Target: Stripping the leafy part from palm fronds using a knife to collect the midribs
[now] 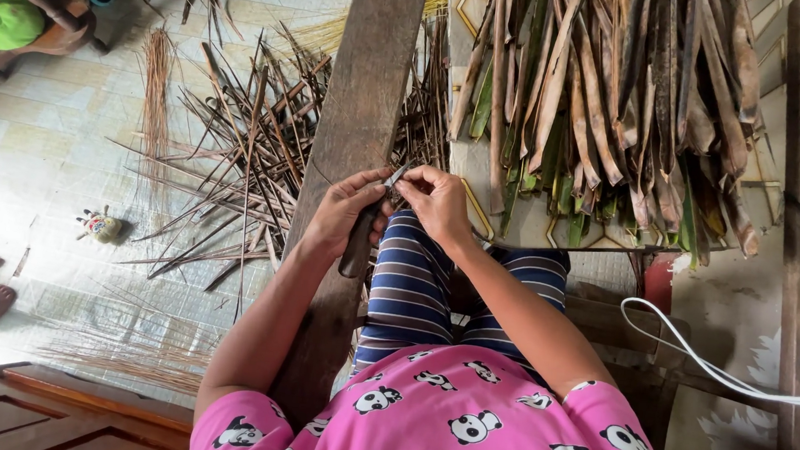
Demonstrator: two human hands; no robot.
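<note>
A small knife (pixel 369 220) sits between the two hands, just above the person's knees. Its dark handle runs down and slightly left, into the palm of the left hand (pixel 343 218), and its pale blade points up and to the right, toward the fingertips of the right hand (pixel 436 202). The long axis of the knife is thus a steep diagonal, handle low and near the body, tip high and away from it.

The left hand is wrapped shut around the knife handle, thumb lying along it. The right hand is pinched together at the blade's tip; it appears to grip a thin strip there, but the strip is too small to make out, so what it holds cannot be told for sure. The two hands touch or nearly touch at the blade. Both are equally near the knife, the left on the handle, the right at the point.

Under the left hand, a broad wooden plank (pixel 364 87) runs away from the body. To its left, dark thin leaf ribs (pixel 242 158) lie scattered on the tiled floor (pixel 30 154). Beyond the right hand, a stack of long dried leaves (pixel 614 99) rests on a low table (pixel 539 230), their cut ends facing the person, near the right hand.
</note>
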